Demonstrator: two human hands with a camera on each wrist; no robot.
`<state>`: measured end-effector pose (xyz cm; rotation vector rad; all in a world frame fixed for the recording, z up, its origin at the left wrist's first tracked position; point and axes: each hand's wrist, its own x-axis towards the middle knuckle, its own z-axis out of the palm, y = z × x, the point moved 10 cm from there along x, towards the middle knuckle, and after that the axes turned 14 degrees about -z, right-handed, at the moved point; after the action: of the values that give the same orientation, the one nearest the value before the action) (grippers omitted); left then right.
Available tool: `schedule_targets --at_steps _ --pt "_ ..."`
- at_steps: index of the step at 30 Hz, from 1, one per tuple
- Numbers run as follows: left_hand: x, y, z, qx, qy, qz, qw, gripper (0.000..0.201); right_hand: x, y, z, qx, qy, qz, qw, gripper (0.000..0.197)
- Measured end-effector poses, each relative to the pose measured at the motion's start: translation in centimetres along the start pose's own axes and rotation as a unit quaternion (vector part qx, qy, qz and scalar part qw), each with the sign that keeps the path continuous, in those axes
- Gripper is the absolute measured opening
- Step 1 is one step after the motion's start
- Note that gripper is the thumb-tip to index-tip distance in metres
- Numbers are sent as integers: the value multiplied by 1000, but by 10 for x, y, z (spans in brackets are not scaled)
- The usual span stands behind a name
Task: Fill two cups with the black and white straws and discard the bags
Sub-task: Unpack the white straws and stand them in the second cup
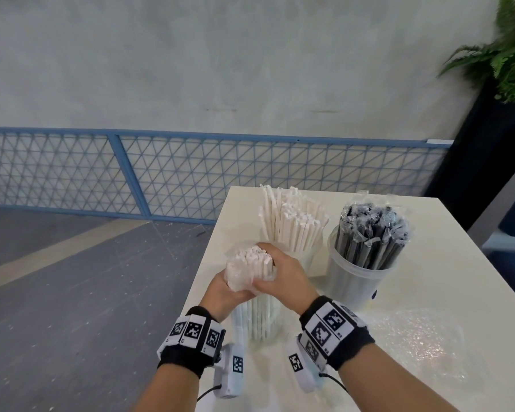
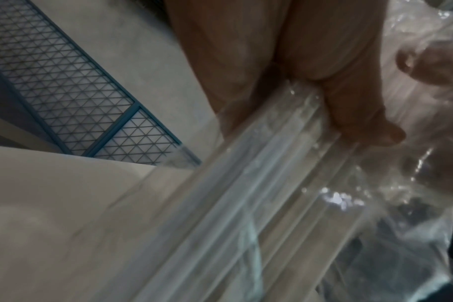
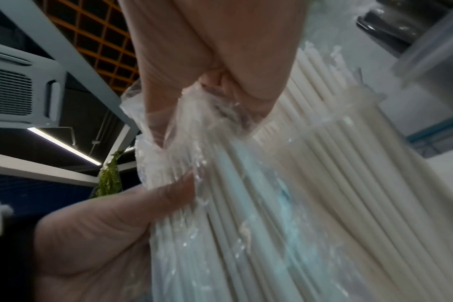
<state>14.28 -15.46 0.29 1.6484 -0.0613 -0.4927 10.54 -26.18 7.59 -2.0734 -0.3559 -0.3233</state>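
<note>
A clear bag of white straws (image 1: 254, 313) stands upright on the white table (image 1: 446, 263), with the straw tops (image 1: 254, 258) poking out. My left hand (image 1: 224, 288) grips the bundle from the left. My right hand (image 1: 283, 273) pinches the crumpled plastic (image 3: 194, 132) near the top; its fingers (image 3: 220, 51) are curled round it. Just behind stands a clear cup of white straws (image 1: 292, 227). To the right of that is a cup of black wrapped straws (image 1: 360, 263). In the left wrist view my fingers (image 2: 246, 61) press the bagged straws (image 2: 246, 204).
An empty clear bag (image 1: 414, 337) lies crumpled on the table at the right. The table's left edge runs right by my left wrist, with grey floor (image 1: 72, 292) below. A blue mesh fence (image 1: 191, 179) and a potted plant (image 1: 506, 55) stand beyond.
</note>
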Motion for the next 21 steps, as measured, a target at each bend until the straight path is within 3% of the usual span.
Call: schedule_targets --at_steps 5,12,21 --pt "-2 -2 2 22 -4 -4 1000 29 -5 24 8 24 23 71 997 47" --pt "-3 3 -7 6 26 -8 1000 26 -4 20 -16 84 131 49 987 30" --pt "-3 10 -12 46 68 -10 997 15 14 -6 -84 211 281 23 936 16"
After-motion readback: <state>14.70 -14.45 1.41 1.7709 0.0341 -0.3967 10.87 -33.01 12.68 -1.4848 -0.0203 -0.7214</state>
